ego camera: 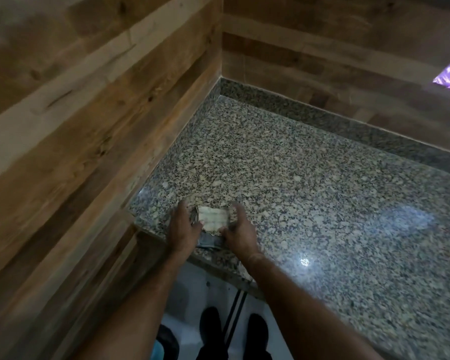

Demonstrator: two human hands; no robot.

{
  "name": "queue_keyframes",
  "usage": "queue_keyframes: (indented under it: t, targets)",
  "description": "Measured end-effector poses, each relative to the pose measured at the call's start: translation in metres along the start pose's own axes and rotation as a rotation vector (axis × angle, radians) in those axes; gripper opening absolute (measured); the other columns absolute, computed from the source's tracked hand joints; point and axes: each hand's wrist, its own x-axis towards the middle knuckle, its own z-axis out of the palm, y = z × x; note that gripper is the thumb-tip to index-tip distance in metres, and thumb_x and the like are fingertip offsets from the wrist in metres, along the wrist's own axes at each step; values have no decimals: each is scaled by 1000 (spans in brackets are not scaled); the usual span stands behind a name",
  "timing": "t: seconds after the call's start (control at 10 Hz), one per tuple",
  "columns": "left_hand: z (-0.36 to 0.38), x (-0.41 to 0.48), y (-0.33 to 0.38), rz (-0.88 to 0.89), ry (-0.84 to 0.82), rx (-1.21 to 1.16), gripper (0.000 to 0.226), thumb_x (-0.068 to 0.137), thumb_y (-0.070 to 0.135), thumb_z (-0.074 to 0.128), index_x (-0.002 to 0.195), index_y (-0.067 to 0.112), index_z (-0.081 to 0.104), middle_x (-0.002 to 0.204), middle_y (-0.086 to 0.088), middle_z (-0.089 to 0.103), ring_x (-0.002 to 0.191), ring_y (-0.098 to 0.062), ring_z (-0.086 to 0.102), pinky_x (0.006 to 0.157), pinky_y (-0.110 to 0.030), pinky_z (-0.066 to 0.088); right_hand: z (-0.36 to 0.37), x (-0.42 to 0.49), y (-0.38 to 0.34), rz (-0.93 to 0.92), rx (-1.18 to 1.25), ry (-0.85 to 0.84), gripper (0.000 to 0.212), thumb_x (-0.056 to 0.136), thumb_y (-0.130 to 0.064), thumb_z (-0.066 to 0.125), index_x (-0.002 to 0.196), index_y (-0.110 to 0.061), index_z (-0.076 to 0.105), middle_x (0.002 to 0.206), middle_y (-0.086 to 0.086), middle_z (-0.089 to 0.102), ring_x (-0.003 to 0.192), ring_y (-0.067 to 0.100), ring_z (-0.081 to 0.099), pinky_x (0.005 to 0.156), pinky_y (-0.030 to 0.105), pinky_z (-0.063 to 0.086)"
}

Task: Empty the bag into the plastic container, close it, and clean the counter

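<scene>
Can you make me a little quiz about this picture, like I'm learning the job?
1. True or false: the left hand and the right hand both touch the cloth.
2. Where on the counter is the cloth? A) the middle B) the near corner, by the wall C) the far edge
3. Fill in: the wall looks made of ____.
Key: 1 true; 2 B; 3 wood.

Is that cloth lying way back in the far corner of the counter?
No, the cloth lies at the near edge of the counter, with the left hand and right hand touching it.
</scene>
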Motion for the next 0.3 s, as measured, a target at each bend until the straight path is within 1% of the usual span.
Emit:
queue_keyframes:
  t: [0.1, 0.2, 0.3]
  targets:
    - [4, 2, -19, 195, -24, 197, 62, 83, 15, 81, 139, 27, 57, 132, -8, 53, 117, -30, 55, 83, -40, 50, 7, -1, -1, -105, -151, 21, 21, 105, -23, 54, 119, -30, 67, 80, -10, 65, 61, 5, 60, 44, 8, 44]
    - [4, 4, -18, 206, -3, 187, 59, 81, 16, 83, 134, 31, 60, 123, -6, 55, 111, -29, 55, 84, -44, 51, 4, 0, 8, -126, -249, 25, 24, 101, -31, 55, 121, -35, 66, 101, -1, 70, 74, 11, 66, 54, 17, 52]
    - [3, 1, -9, 187, 53, 194, 60, 83, 24, 83, 136, 30, 56, 128, -6, 54, 114, -31, 54, 90, -52, 52, -13, -7, 14, -117, -185, 15, 41, 101, -25, 60, 139, -39, 55, 124, -1, 60, 92, 12, 64, 65, 16, 53]
